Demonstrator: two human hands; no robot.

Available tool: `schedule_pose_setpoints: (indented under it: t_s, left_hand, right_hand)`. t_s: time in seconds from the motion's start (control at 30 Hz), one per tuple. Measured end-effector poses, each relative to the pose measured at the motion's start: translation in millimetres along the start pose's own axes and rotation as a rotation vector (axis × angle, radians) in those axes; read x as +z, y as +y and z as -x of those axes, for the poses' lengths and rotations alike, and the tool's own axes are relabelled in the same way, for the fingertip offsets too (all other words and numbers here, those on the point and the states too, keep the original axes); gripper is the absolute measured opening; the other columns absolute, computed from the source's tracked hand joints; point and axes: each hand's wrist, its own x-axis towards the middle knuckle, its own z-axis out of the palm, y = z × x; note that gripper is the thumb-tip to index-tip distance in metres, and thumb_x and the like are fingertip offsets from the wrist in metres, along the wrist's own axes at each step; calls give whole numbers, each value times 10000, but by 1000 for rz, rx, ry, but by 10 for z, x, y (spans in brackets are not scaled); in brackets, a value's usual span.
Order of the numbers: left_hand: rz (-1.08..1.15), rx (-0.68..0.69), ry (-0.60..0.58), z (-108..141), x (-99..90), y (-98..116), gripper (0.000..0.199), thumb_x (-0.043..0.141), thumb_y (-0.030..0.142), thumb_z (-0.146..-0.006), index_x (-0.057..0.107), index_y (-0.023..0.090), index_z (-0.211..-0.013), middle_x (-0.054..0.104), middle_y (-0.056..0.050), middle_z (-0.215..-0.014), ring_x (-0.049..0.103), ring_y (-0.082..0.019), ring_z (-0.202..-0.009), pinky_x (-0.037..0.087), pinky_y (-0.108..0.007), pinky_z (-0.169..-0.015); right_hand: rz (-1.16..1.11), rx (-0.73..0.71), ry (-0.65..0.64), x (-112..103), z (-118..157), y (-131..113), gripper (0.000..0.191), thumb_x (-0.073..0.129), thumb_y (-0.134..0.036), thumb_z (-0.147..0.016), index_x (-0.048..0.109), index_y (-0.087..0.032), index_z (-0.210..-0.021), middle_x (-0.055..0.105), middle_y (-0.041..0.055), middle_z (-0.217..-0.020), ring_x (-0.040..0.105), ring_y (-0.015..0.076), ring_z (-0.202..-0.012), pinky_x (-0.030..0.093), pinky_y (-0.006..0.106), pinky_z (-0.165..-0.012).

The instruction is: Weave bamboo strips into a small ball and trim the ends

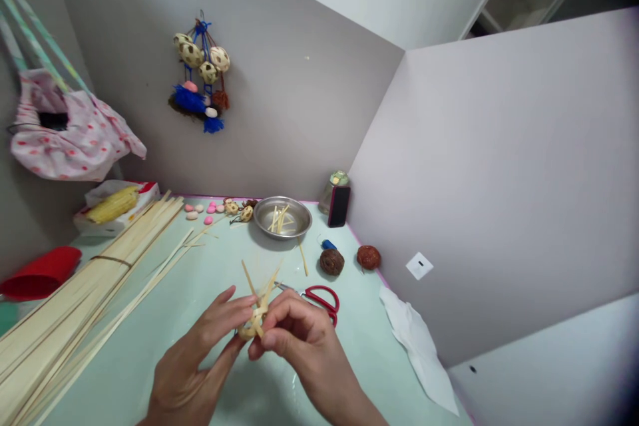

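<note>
A small woven piece of pale strips (257, 321) is held between my two hands above the table, with several loose strip ends sticking up from it. My left hand (200, 353) holds its left side between thumb and fingers. On its right side, my right hand (299, 339) pinches the weave with thumb and forefinger. Red-handled scissors (324, 297) lie just beyond my right hand, their blades partly hidden. Past the hands stands a metal bowl (283, 218) with short strips in it.
Long pale strips (100, 286) are bundled on the left, near a red object (42, 271). Brown twine balls (331, 262), a phone (339, 206) against a jar, and white paper (418, 348) are on the right. Woven balls (192, 54) hang on the wall.
</note>
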Motion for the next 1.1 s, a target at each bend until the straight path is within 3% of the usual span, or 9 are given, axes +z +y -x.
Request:
schedule_pose_setpoints:
  t_s: [0.43,0.63,0.8,0.9,1.03,1.1]
  left_hand:
    - [-21,64,112,-78,-23,59,495,660,-40,-804,642,257,-1200,767,10,-1124,684,-176,-1135,469,-326,-1105]
    - [-3,-5,125,-75,-35,67,493,671,5,-819,639,313,-1202,773,21,-1120,701,-205,-1106,473,-408,-1104]
    - [14,-19,128,-66,-47,65,501,659,17,-828,638,346,-1205,779,39,-1114,703,-205,-1104,479,-401,-1093]
    - [5,-124,133,-34,-36,58,439,668,81,-839,657,363,-1175,780,46,-1113,690,-217,-1129,486,-388,-1077]
    - [52,-437,139,-22,13,45,364,732,250,-810,673,354,-1153,776,19,-1119,717,-244,-1059,578,-331,-921]
    - [137,-583,139,-58,30,27,348,739,313,-802,670,330,-1142,760,-3,-1137,717,-247,-1037,579,-330,-895]
  right_hand:
    - [172,-22,45,174,-48,-82,96,780,-226,-763,709,-166,-736,596,0,-817,661,144,-698,528,290,-720]
    - [168,7,53,250,-65,-129,137,786,-254,-746,697,-153,-723,601,-6,-793,666,143,-675,532,280,-699]
    - [154,9,86,289,-100,-100,179,793,-254,-731,649,-148,-712,664,12,-717,649,145,-646,521,277,-675]
    - [149,1,126,303,-134,-47,220,793,-269,-729,606,-154,-704,672,12,-658,627,134,-596,503,261,-633]
    - [130,-29,236,309,-196,72,316,817,-270,-695,513,-187,-681,639,-25,-616,573,107,-512,446,224,-534]
    - [149,-76,264,303,-216,132,321,790,-288,-734,489,-197,-673,624,-27,-613,582,117,-544,449,234,-561]
